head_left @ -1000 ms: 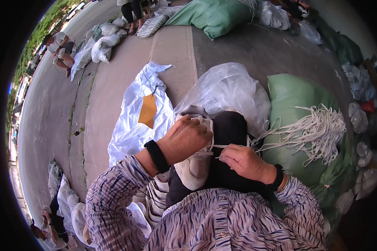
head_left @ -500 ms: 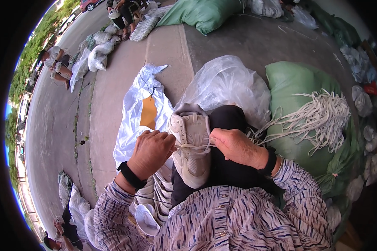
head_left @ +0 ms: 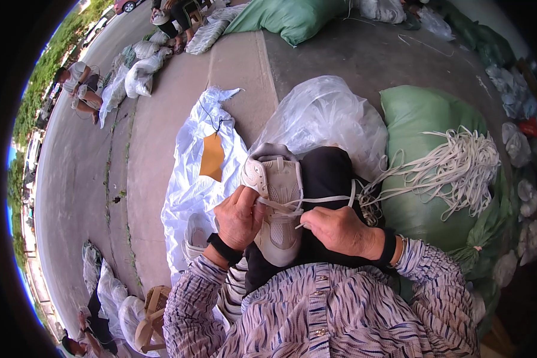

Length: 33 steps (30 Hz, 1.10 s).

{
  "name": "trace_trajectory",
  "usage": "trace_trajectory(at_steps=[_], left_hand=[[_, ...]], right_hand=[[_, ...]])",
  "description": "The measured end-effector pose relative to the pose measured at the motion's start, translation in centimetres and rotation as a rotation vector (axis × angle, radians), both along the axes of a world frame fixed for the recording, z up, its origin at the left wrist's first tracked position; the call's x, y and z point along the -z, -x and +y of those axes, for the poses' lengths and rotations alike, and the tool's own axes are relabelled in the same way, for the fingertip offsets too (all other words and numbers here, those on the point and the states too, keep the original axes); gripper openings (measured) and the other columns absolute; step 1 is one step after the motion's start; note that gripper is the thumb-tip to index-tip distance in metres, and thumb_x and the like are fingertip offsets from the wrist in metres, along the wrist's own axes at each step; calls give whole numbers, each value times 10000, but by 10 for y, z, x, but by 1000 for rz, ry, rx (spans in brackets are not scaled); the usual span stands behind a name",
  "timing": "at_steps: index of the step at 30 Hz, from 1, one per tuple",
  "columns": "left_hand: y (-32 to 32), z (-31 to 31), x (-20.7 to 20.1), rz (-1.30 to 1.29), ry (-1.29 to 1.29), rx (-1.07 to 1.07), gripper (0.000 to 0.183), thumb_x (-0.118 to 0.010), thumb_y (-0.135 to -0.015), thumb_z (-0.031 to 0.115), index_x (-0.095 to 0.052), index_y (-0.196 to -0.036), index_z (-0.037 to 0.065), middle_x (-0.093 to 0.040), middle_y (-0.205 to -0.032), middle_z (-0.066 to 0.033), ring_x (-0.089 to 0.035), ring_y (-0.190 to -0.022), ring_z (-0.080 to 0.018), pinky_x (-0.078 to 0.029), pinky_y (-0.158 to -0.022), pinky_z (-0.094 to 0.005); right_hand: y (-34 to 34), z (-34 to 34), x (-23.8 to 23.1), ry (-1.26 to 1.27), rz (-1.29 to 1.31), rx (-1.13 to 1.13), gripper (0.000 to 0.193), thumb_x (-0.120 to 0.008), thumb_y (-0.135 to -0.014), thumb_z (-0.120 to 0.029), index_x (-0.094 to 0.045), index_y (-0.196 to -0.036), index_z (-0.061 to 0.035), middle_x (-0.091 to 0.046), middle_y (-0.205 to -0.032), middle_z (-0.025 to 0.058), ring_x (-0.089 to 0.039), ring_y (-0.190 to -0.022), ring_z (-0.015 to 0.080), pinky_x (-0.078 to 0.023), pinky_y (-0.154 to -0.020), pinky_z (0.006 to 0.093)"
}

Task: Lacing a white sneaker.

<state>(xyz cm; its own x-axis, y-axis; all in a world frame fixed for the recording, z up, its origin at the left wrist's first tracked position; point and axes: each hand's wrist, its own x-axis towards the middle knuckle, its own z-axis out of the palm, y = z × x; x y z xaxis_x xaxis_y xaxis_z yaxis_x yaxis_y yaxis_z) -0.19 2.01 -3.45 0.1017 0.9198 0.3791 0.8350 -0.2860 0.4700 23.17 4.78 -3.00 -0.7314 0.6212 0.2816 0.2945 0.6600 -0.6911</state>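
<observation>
A beige sneaker (head_left: 282, 185) with mesh panels rests on my black-trousered lap, its heel collar pointing away from me. A pale flat shoelace (head_left: 331, 198) crosses its front and loops out over the right side. My left hand (head_left: 240, 219) is closed on the sneaker's left eyelet edge, thumb beside the crossing lace; the fingers behind the edge are hidden. Just right of the toe, my right hand (head_left: 343, 231) pinches a lace end, with the tip sticking out toward the shoe.
A bundle of pale laces (head_left: 465, 170) lies on a stuffed green sack (head_left: 441, 119) to my right. Beyond my knees is a clear plastic bag (head_left: 328, 113). At left are a white sheet (head_left: 191, 173) with an orange-brown piece and more shoes (head_left: 197, 232). Other people sit farther off.
My left hand has moved from the lace to the sneaker's left edge. My right hand has shifted lower and right, now pinching a lace end; the lace loops out wider.
</observation>
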Motion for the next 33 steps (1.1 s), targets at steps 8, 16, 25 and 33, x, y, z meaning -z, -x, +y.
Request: trace_trajectory(at_steps=[8,16,25,33], left_hand=[[-3,10,28,-304,19,-41,121,-578,-864,169,-525,-847,61,-565,-753,-109,-596,-631,-302,-469,-551,-345],[7,-21,32,-550,253,-13,290,-706,-734,164,-508,-914,53,-446,-686,-36,-446,-566,-149,-396,-547,-273],[14,-41,34,-501,390,-115,200,-635,-863,164,-504,-850,14,-478,-731,-40,-452,-639,-127,-394,-591,-260],[21,-14,-5,-1123,481,-59,130,-553,-935,176,-499,-985,68,-465,-726,42,-385,-558,-23,-316,-497,-177]], right_hand=[[13,29,-5,149,-30,123,116,-544,-886,-108,-513,-906,2,-544,-581,134,-572,-509,293,-464,-509,349],[-76,84,23,1140,381,674,143,-593,-886,-137,-630,-974,-31,-477,-584,-50,-370,-408,-1,-248,-338,156],[-14,28,-13,566,57,88,166,-542,-883,-79,-643,-1008,-40,-612,-604,26,-548,-509,89,-446,-501,250],[23,9,14,-7,-127,94,105,-605,-777,-74,-532,-832,-23,-613,-657,145,-645,-678,320,-509,-589,394]])
